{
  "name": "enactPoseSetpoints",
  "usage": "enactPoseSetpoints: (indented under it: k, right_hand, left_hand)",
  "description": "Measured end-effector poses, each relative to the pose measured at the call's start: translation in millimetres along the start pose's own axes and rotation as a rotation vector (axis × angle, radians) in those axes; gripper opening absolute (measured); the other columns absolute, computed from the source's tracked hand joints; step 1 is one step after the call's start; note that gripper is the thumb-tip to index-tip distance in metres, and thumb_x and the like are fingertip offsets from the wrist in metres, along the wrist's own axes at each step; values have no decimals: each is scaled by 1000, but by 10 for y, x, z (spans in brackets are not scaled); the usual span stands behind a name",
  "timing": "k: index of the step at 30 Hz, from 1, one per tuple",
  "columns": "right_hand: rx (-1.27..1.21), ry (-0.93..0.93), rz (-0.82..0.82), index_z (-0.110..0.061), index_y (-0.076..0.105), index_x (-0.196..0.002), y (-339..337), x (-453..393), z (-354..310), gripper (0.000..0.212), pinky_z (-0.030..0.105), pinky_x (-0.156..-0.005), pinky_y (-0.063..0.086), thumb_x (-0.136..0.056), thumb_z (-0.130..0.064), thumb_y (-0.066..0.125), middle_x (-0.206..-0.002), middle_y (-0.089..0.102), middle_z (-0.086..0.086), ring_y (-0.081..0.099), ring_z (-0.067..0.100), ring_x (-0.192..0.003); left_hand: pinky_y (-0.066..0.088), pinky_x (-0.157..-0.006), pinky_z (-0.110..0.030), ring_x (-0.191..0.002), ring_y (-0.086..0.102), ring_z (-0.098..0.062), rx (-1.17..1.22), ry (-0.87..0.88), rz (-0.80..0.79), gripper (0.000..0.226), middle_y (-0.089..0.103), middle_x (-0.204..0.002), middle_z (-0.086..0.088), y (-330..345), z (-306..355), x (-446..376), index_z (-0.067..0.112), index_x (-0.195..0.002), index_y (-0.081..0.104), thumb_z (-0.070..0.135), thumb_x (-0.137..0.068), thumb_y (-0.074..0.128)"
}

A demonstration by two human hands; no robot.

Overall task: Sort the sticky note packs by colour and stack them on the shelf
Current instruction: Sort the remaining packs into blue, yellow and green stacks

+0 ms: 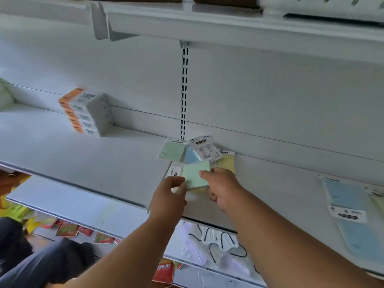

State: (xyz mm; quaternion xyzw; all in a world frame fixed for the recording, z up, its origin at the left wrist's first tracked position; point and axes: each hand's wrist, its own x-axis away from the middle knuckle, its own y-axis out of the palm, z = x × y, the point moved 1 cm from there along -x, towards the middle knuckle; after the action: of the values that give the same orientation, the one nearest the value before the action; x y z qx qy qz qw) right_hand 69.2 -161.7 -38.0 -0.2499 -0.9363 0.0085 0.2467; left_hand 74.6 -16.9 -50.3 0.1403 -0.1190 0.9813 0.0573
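**Both hands on a green pack at the shelf's back panel**

A white metal shelf [87, 163] in a shop aisle carries a loose cluster of flat, square sticky note packs: two green, one blue, one yellow, one turned card-side up. The left hand [169, 194] and right hand [221, 189] pinch the nearer green pack [196, 173]. Five tissue packs [87, 112] stand stacked well to the left.

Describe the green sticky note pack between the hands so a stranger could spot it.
Find the slotted black upright on the shelf's back wall and drop to the heap of packs below it. The nearest green pack lies between both hands, facing up; the other green pack lies further back, untouched.
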Motion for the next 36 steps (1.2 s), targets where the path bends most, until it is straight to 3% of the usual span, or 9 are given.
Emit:
enactPoseSetpoints:
  k: [3, 5, 10, 14, 20, 25, 31, 36]
  right_hand:
    - [-81, -40, -111, -13, 70, -95, -222, 153, 42, 8, 20, -41, 17, -91, -18, 65, -79, 61, 10, 21, 12, -40]
    - [-63, -76, -99, -14, 71, -92, -459, 250, 82, 7, 20, -41, 16, -90, -18, 66, -75, 56, 12, 19, 12, -39]
    - [119, -183, 177, -15, 64, -79, -1305, 537, 128, 13, 19, -43, 29, -88, -23, 68, -41, 47, -13, 36, 0, -34]
    - [228, -212, 396, -18, 59, -72, -2094, 692, 391, 25, 25, -55, 36, -88, -36, 65, -62, 53, -5, 46, 12, -55]
    - [298, -183, 574, -19, 47, -62, -3481, 956, 762, 35, 29, -59, 33, -86, -36, 65, -59, 45, -4, 43, 15, -58]
    - [411, -123, 610, -18, 63, -85, -4757, 1149, 1071, 21, 27, -65, 38, -88, -38, 63, -77, 61, -3, 58, 18, -76]
    - [731, 25, 588, -16, 46, -63, -5998, 1211, 1336, 40, 30, -53, 34, -90, -44, 56, -61, 45, -1, 52, 22, -67]
    - [860, 31, 621, -19, 46, -63, -6464, 1170, 1476, 40, 31, -60, 40, -91, -45, 53, -59, 47, 0, 55, 24, -67]
  left_hand:
    - [51, -58, -33, -56, 58, -18, 118, -34, -42, 16, 66, -96, 2, 123, 51, 91, 24, -106, 58, 20, -91, 64]
    - [47, -55, -31, -54, 55, -19, 110, -45, -136, 15, 68, -90, -4, 262, 94, 172, 21, -105, 58, 17, -91, 62]
    - [46, -58, -32, -57, 56, -20, -102, 92, -296, 10, 69, -84, 1, 817, 229, 473, 26, -98, 60, 25, -90, 65]
    - [47, -59, -29, -64, 62, -16, -294, 251, -395, 11, 66, -82, 8, 1463, 323, 939, 29, -99, 54, 27, -91, 62]
    - [41, -63, -27, -73, 57, -6, -491, 457, -519, 15, 61, -85, 13, 2655, 411, 1615, 27, -106, 50, 33, -94, 56]
    - [41, -69, -27, -78, 57, -11, -546, 463, -588, 22, 56, -83, 17, 3775, 433, 2331, 25, -114, 50, 36, -96, 53]
    - [46, -78, -30, -101, 62, -25, -765, 472, -642, 30, 66, -108, -4, 4905, 552, 2919, 16, -114, 56, 36, -92, 58]
    - [43, -77, -31, -106, 60, -27, -952, 509, -595, 30, 64, -113, -5, 5485, 621, 3142, 15, -110, 56, 37, -90, 59]
